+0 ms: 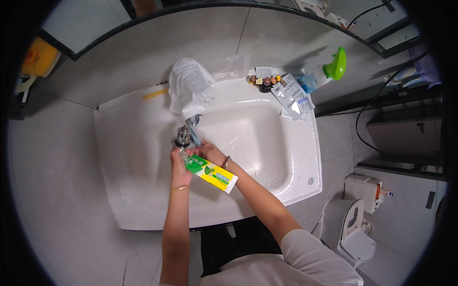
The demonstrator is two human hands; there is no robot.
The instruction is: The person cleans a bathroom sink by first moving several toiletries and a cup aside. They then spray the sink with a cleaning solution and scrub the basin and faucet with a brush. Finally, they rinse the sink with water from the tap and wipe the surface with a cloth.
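Observation:
My left hand (179, 165) is under a metal sink drain stopper (183, 137) and is shut on a green and yellow Darlie toothpaste tube (214, 174), whose flat white end points down to the right. Close beside it, my right hand (211, 152) holds a slim light-blue item (194, 136), probably a toothbrush; its far end lies below the faucet spout (193, 120). The right fingers are partly blurred. A white textured cloth (189, 85) covers most of the faucet. The white sink basin (266, 143) lies to the right of both hands and looks wet.
A yellow stick (155, 94) lies left of the cloth. Small bottles (266, 81), flat silvery packets (292, 95) and a spray bottle with a green head (335, 66) stand or lie at the back right. A black-framed mirror (214, 5) is above; a toilet (340, 221) is at lower right.

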